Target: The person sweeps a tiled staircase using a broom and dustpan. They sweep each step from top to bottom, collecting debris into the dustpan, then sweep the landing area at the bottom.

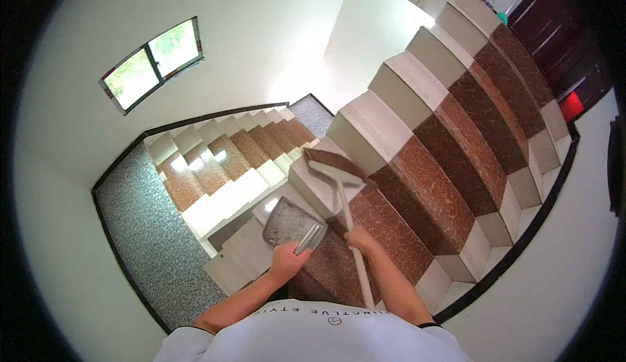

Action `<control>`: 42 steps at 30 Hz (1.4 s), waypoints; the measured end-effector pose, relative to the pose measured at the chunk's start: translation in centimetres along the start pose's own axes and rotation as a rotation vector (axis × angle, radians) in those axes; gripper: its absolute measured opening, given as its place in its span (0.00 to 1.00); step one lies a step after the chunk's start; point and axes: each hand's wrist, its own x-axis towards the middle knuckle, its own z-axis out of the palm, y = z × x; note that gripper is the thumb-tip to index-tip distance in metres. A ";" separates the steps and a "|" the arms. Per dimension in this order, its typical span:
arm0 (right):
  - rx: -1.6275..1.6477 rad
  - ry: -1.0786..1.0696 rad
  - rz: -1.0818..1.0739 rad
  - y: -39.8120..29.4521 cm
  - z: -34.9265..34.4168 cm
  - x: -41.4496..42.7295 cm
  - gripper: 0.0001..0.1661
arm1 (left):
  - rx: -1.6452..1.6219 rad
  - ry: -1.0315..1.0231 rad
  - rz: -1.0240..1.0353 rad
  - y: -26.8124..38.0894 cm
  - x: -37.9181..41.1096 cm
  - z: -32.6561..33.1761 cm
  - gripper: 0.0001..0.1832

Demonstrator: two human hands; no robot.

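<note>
My left hand (288, 263) grips the short metal handle of a dustpan (293, 222), whose grey pan lies over the pale left end of a step and has dust or dirt on it. In my right hand (361, 240) is the pale stick of a broom, held partway along; its lower part runs back towards my shirt. The broom head (336, 172), cream with brown bristles, rests at a step higher up, just beyond the dustpan, with its bristles turned towards the riser.
Brown and cream tiled stairs (430, 166) rise to the right towards a dark door (557, 34) with a red object (571, 106) beside it. Another flight (220, 161) lies lower left, past an open edge, by a speckled grey landing (142, 230). A window (154, 64) is in the wall.
</note>
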 end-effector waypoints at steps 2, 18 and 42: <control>-0.142 -0.025 -0.050 -0.6 1.5 4.8 0.12 | -0.033 -0.062 -0.028 0.2 0.3 0.4 0.15; -0.031 0.037 0.041 12.5 -1.6 -14.0 0.11 | -0.061 -0.050 -0.019 0.7 0.9 1.1 0.15; 0.238 0.227 0.301 21.3 -7.7 -24.1 0.20 | -0.197 0.100 -0.184 1.0 2.6 3.2 0.11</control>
